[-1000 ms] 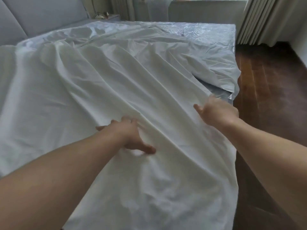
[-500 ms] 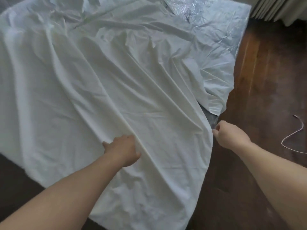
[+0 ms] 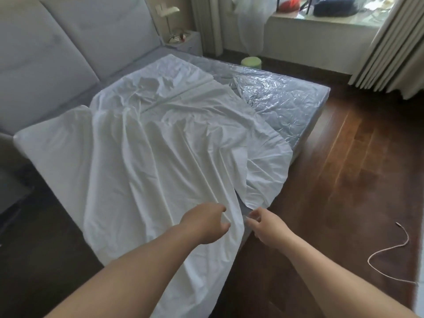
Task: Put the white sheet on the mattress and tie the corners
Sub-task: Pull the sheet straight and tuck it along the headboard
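Sheet (image 3: 146,161) bunched under left hand (image 3: 206,222), right hand (image 3: 263,223) beside

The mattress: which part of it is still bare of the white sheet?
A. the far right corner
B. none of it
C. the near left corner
A: the mattress shows shiny plastic wrap at its far right corner, where the white sheet has not been spread.

1. Both bare forearms reach up from the bottom edge toward the lower centre of the frame, converging.
2. The left hand (image 3: 205,222) sits just left of centre, back of the hand up, fingers curled, pinching a fold of the white sheet (image 3: 142,157).
3. The right hand (image 3: 266,226) lies just beside it, fingers curled at the sheet's edge.
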Motion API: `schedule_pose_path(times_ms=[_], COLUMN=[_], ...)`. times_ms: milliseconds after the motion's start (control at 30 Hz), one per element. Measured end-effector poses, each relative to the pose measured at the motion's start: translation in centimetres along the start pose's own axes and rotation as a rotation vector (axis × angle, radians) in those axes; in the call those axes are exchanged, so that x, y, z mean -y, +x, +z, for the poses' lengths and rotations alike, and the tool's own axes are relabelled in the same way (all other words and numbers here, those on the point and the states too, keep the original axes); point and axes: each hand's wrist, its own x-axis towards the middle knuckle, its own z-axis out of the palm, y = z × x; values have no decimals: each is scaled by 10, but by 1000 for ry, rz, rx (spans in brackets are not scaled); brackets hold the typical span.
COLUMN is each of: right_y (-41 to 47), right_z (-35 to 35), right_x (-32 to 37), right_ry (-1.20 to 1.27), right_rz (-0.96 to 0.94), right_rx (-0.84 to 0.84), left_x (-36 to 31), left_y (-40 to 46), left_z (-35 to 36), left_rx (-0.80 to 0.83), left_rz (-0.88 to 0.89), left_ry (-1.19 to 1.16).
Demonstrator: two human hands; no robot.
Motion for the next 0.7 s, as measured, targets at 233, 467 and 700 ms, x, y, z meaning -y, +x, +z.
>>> schedule_pose_path(times_ms=[233, 467, 700], right_y=[-22, 26, 120], right_z=[-99, -142, -140], right_x=[-7, 3, 30], right_ry=[63, 40, -68], right_rz=[10, -8, -26], right_rx=[-63, -58, 51], left_x=[-53, -56, -41], left_y=[-8, 39, 124], left_z=[-28, -31, -39], left_rx=[35, 53, 120], left_rz=[-62, -130, -161], left_ry=[-18, -92, -200])
